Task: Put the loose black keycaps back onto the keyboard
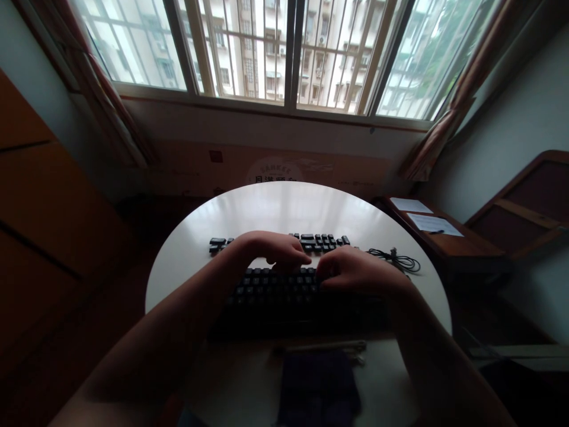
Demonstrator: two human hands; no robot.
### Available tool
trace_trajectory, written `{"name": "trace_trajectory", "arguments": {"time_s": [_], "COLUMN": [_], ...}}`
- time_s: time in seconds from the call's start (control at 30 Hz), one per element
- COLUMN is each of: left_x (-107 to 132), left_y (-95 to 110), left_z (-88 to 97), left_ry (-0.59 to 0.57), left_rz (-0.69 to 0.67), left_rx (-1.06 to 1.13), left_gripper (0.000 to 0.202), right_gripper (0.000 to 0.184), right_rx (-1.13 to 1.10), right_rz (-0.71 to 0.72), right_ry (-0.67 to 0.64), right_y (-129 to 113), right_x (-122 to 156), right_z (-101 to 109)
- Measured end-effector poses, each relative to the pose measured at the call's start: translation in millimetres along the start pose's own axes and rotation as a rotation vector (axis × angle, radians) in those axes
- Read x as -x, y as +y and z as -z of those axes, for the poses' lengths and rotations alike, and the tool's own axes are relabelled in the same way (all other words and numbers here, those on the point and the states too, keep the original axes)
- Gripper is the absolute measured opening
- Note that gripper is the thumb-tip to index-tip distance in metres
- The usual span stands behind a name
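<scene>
A black keyboard (pixel 271 287) lies on the round white table, its near part very dark. Beyond it, loose black keycaps (pixel 326 239) are laid out in rows. My left hand (pixel 280 249) hovers over the keyboard's far edge, between it and the loose keycaps. Its fingers are curled together, pointing right; whatever they hold is hidden. Over the keyboard's far right part, my right hand (pixel 351 267) has its fingers bent in and pressed together at the keys. Its fingertips are shaded, so I cannot make out what they grip. The hands are close but apart.
A coiled black cable (pixel 395 260) lies on the round table (pixel 178 267) at the right. Nearer me are a dark cloth-like item (pixel 317 385) and a thin metal tool (pixel 329 346). Papers (pixel 433 224) and a pen rest on a brown side table (pixel 471 243).
</scene>
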State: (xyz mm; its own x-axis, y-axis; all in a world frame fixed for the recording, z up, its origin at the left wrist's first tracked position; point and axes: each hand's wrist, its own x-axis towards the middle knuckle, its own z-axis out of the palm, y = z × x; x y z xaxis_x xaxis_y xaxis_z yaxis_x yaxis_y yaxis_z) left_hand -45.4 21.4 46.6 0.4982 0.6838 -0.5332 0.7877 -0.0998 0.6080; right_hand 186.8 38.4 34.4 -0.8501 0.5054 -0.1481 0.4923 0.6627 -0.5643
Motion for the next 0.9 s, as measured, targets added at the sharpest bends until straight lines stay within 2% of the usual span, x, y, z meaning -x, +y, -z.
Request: {"name": "trace_trajectory", "arguments": {"time_s": [0.1, 0.27, 0.53, 0.73, 0.9], "left_x": [0, -6, -7, -9, -12], "left_y": [2, -1, 4, 4, 1], "left_z": [0.6, -1.1, -5.0, -5.5, -6.3], "left_ry": [-0.074, -0.083, -0.071, -0.074, -0.059], "left_rz": [-0.004, -0.004, 0.110, 0.123, 0.117], "left_rx": [-0.173, -0.310, -0.317, -0.319, -0.326], "left_gripper": [0.035, 0.030, 0.026, 0.025, 0.026], "right_gripper": [0.021, 0.016, 0.015, 0.021, 0.020], "right_rx": [0.082, 0.252, 0.422, 0.601, 0.618], "right_rz": [-0.005, -0.014, -0.073, -0.207, -0.254], "right_ry": [-0.103, -0.127, -0.087, -0.062, -0.080], "right_y": [-10, -21, -34, -53, -64], "right_x": [7, 6, 7, 6, 0], "right_z": [1, -7, -20, -31, -39]}}
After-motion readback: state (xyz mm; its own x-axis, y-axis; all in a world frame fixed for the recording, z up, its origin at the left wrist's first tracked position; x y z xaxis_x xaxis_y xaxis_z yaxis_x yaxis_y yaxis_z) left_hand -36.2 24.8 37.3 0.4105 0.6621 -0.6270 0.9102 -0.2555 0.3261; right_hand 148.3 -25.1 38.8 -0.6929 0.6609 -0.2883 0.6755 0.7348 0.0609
